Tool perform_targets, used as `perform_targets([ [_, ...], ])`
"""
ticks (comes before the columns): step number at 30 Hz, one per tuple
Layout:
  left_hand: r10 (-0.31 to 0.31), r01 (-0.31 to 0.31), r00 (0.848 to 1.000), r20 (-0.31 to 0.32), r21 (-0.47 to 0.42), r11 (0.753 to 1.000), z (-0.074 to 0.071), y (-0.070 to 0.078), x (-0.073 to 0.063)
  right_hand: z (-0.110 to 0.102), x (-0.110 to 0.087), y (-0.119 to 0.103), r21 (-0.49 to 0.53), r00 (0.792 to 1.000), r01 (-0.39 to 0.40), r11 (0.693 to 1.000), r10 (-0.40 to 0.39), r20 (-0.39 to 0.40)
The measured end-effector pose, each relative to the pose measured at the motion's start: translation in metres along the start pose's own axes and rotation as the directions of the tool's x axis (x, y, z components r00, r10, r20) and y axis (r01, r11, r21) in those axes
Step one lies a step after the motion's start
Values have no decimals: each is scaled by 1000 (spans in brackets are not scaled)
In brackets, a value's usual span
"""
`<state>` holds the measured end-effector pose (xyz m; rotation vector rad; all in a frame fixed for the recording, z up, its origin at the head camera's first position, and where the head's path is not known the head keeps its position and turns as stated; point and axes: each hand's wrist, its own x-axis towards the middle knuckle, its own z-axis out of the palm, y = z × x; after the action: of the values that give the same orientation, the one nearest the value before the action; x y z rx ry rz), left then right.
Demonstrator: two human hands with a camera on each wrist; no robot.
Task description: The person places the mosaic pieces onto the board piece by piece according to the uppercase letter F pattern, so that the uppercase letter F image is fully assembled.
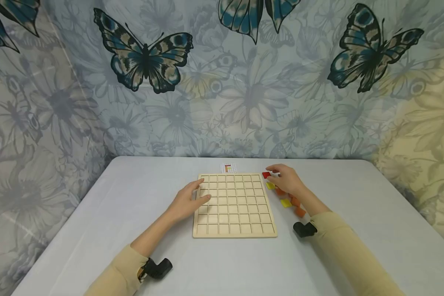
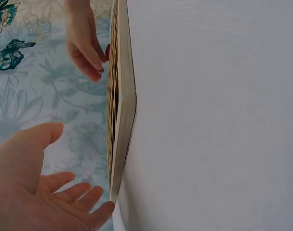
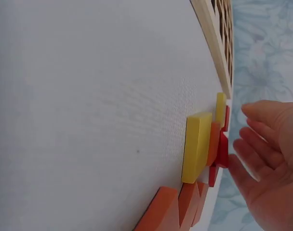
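Observation:
A square wooden board (image 1: 234, 205) with a grid of recessed cells lies flat on the table. My left hand (image 1: 186, 200) hovers at its left edge, thumb and fingers spread apart; the left wrist view shows that palm holding nothing. To the right of the board, my right hand (image 1: 286, 179) is over a loose group of coloured square tiles. A red tile (image 1: 266, 175) lies near its fingertips. Closer to me are a yellow tile (image 1: 286, 203) and an orange tile (image 1: 300, 212). In the right wrist view, the fingers (image 3: 257, 149) are loosely bent beside red tiles (image 3: 223, 150), gripping none.
Behind the board lies a small printed card (image 1: 228, 167) with a coloured grid pattern. A white cloth covers the table (image 1: 151, 176), and butterfly-patterned fabric (image 1: 207, 123) rises behind its far edge. Black wrist cameras (image 1: 159, 269) sit at both sleeves.

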<state>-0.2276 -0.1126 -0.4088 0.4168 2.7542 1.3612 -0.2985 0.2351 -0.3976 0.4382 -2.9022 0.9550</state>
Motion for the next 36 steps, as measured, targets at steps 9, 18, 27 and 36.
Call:
perform_targets([
  [9, 30, -39, 988, 155, 57, 998, 0, -9, -9, 0, 10, 11, -2, 996, -61, 998, 61, 67],
  [18, 82, -112, 945, 315, 80, 990, 3, -14, -12, 3, 14, 15, -1, 996, -50, 999, 50, 74],
  [27, 88, -173, 921, 379, 194, 966, 6, -14, -14, 2, 17, 15, -5, 995, -72, 997, 72, 71],
  [36, 120, -226, 909, 398, 233, 946, 6, -16, -15, 3, 19, 16, -31, 994, -81, 996, 83, 76],
])
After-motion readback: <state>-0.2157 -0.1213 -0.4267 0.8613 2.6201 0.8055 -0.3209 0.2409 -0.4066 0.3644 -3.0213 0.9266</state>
